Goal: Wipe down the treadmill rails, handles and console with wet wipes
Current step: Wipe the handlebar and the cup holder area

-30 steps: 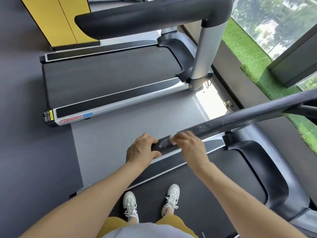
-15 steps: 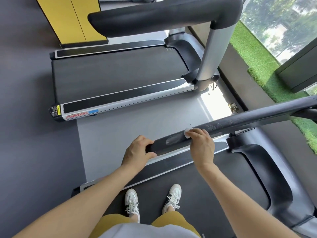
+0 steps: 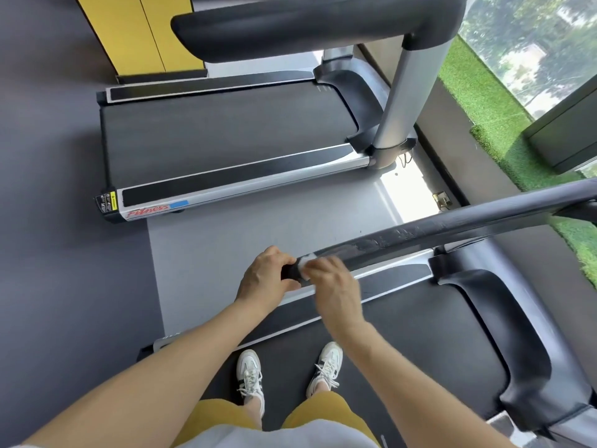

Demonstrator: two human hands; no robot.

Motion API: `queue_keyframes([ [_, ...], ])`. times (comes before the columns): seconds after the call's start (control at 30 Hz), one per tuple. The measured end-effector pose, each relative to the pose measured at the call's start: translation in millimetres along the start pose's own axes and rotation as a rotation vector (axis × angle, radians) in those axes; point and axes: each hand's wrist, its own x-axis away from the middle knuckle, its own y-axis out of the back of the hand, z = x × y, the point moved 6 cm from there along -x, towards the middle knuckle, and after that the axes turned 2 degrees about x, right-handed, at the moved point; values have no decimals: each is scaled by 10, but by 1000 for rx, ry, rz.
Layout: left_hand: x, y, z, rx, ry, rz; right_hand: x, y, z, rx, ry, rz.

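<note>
A long black treadmill handrail (image 3: 452,226) runs from the right edge down to the middle of the head view, with wet streaks on its top. My left hand (image 3: 266,279) is wrapped around the rail's near end. My right hand (image 3: 332,286) presses a white wet wipe (image 3: 304,263) against the rail right beside the left hand; only a corner of the wipe shows. I stand on the treadmill belt (image 3: 420,344), my white shoes visible below.
A second treadmill (image 3: 226,137) stands parallel to the left, with its own black handrail (image 3: 307,24) and silver post (image 3: 403,101). Grey floor lies between the machines. A yellow cabinet (image 3: 139,30) stands at the back, green turf (image 3: 484,101) and a window at the right.
My right hand has slid the wipe back along the rail toward its near end, close to my left hand. The left hand keeps its grip.
</note>
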Motion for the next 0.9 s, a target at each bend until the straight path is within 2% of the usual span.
queue_keyframes([
  [0.1, 8, 1, -9, -25, -14, 2, 19, 46, -28, 51, 200, 46],
  [0.13, 7, 1, 0, -27, -13, 3, -14, 111, -177, 75, 199, 44],
  [0.2, 7, -1, 3, -21, -14, 2, -86, 234, -451, 122, 82, 9],
  [0.27, 10, -5, 8, -22, -13, -1, -86, 199, -387, 152, -24, -9],
  [0.37, 9, -4, -6, -33, -12, 2, 31, 26, -19, 95, 60, -3],
  [0.47, -3, 0, -21, -54, -16, 9, -76, -22, -50, 128, 144, 26],
  [0.57, -3, -9, -9, -55, -13, -1, -224, -33, -169, 163, 7, 52],
  [0.73, 0, 1, -12, -52, -31, -6, 80, 46, -96, 161, 98, 2],
  [0.9, 5, -6, -17, -57, -16, -3, -252, -31, -155, 205, -12, 93],
])
